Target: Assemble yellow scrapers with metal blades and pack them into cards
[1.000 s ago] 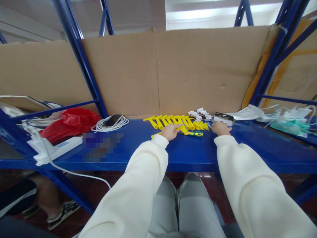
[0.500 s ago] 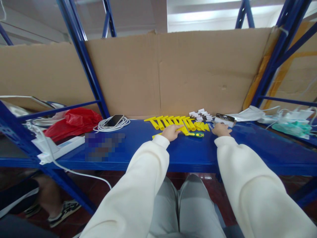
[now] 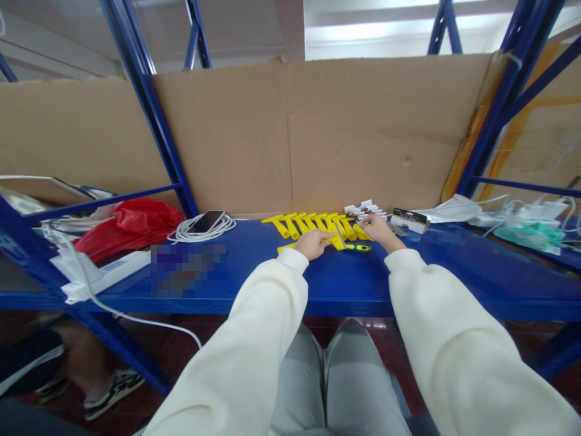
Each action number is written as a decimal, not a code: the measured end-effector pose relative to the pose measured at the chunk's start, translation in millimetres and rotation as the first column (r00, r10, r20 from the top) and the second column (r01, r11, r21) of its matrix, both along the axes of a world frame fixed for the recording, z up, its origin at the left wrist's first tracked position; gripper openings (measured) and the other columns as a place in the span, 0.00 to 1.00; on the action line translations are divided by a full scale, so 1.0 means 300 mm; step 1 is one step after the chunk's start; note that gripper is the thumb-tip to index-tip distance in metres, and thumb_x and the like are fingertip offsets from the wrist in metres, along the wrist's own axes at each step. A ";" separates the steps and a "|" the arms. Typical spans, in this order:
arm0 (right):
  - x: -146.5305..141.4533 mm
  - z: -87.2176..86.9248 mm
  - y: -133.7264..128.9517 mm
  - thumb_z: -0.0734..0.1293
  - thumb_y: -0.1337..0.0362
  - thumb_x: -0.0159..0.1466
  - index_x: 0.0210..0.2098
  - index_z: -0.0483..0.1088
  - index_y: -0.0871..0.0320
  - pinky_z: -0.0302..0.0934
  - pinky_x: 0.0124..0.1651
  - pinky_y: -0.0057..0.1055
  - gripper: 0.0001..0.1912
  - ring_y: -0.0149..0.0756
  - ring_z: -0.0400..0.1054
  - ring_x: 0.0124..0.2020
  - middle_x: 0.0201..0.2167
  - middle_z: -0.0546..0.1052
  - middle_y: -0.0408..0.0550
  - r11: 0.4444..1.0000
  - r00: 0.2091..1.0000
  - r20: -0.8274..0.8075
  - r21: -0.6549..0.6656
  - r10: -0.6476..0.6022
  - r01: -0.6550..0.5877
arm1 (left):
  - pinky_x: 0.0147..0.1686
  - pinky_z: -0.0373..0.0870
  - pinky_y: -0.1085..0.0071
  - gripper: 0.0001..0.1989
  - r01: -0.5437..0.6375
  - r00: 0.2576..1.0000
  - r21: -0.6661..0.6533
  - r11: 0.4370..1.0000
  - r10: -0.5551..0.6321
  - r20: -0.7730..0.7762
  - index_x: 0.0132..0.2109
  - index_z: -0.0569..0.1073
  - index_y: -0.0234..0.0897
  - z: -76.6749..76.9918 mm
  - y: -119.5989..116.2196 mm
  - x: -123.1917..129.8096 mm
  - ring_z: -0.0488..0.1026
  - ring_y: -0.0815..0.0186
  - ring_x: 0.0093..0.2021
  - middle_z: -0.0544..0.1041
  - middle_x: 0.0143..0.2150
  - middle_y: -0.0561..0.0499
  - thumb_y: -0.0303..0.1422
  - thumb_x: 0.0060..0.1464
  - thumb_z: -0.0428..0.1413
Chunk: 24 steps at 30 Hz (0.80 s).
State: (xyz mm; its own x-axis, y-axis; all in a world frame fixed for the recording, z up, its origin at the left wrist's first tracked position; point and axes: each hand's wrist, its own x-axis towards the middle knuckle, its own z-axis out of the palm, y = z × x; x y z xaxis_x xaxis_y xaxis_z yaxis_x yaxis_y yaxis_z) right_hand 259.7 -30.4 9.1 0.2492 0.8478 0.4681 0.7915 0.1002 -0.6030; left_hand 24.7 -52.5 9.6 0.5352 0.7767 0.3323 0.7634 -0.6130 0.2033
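My left hand [image 3: 311, 243] is closed around the handle of a yellow scraper [image 3: 336, 241], whose head carries a thin metal blade and points right. Just right of that head, a green and yellow screwdriver handle [image 3: 359, 247] lies on the blue shelf. My right hand [image 3: 380, 232] reaches over small yellow pieces [image 3: 357, 231], its fingertips bent together among them; what they pinch is hidden. Behind both hands stretches a row of several yellow scraper handles [image 3: 295, 224], lying side by side.
White and dark packets [image 3: 367, 209] are stacked at the back, beside a black and white box [image 3: 410, 220]. To the left lie a phone [image 3: 207, 221] on a coiled white cable [image 3: 178, 232], a red bag [image 3: 136, 224] and a white power strip [image 3: 115, 272]. Cardboard [image 3: 227, 139] walls the back.
My right hand has moved left, from beside the black and white box to the small yellow pieces. My left hand keeps its hold on the scraper in about the same place.
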 end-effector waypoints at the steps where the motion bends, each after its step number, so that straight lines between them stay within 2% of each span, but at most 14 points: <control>1: -0.031 0.005 0.004 0.65 0.67 0.58 0.28 0.76 0.59 0.69 0.49 0.42 0.07 0.45 0.75 0.42 0.31 0.79 0.51 0.995 0.995 -0.027 0.003 0.097 -0.097 | 0.61 0.70 0.67 0.20 0.001 1.000 0.000 1.000 -0.001 -0.008 0.62 0.77 0.46 0.001 -0.001 0.001 0.77 0.59 0.59 0.81 0.58 0.47 0.32 0.65 0.56; 4: -0.108 0.007 0.018 0.65 0.67 0.58 0.29 0.75 0.58 0.69 0.48 0.38 0.06 0.41 0.74 0.38 0.30 0.79 0.47 0.964 0.961 -0.074 0.016 0.266 -0.266 | 0.61 0.70 0.66 0.19 0.009 1.000 0.000 1.000 -0.009 -0.020 0.61 0.78 0.46 0.003 -0.004 0.003 0.77 0.59 0.59 0.81 0.58 0.47 0.32 0.65 0.56; 7: -0.147 -0.002 0.030 0.66 0.68 0.57 0.26 0.73 0.57 0.67 0.52 0.38 0.05 0.40 0.73 0.40 0.32 0.79 0.47 0.951 0.950 -0.043 0.030 0.309 -0.308 | 0.61 0.70 0.66 0.19 0.026 0.999 0.004 1.000 -0.026 -0.034 0.62 0.78 0.46 0.005 -0.007 0.005 0.77 0.59 0.59 0.80 0.59 0.47 0.32 0.66 0.55; 15: -0.159 -0.020 0.034 0.67 0.71 0.56 0.22 0.72 0.55 0.59 0.61 0.42 0.08 0.43 0.71 0.47 0.33 0.79 0.47 0.943 0.944 0.088 0.072 0.318 -0.325 | 0.60 0.70 0.66 0.20 0.056 0.998 0.032 0.998 -0.055 -0.042 0.62 0.77 0.48 0.000 -0.006 0.009 0.78 0.60 0.57 0.81 0.57 0.47 0.33 0.65 0.56; 19: -0.162 -0.028 0.035 0.66 0.70 0.56 0.24 0.73 0.55 0.57 0.63 0.45 0.07 0.44 0.70 0.49 0.34 0.78 0.47 0.946 0.944 0.124 0.072 0.305 -0.315 | 0.59 0.71 0.66 0.19 0.064 0.998 0.040 0.997 -0.063 -0.032 0.61 0.78 0.49 -0.004 -0.003 0.010 0.78 0.59 0.55 0.82 0.56 0.48 0.32 0.65 0.57; 24: -0.163 -0.031 0.030 0.67 0.69 0.58 0.26 0.75 0.55 0.57 0.63 0.45 0.06 0.46 0.68 0.53 0.40 0.78 0.50 0.963 0.957 0.122 0.027 0.262 -0.267 | 0.59 0.71 0.65 0.20 0.068 0.996 0.038 0.997 -0.066 -0.051 0.61 0.78 0.48 0.001 -0.009 0.011 0.78 0.58 0.56 0.82 0.56 0.47 0.32 0.65 0.56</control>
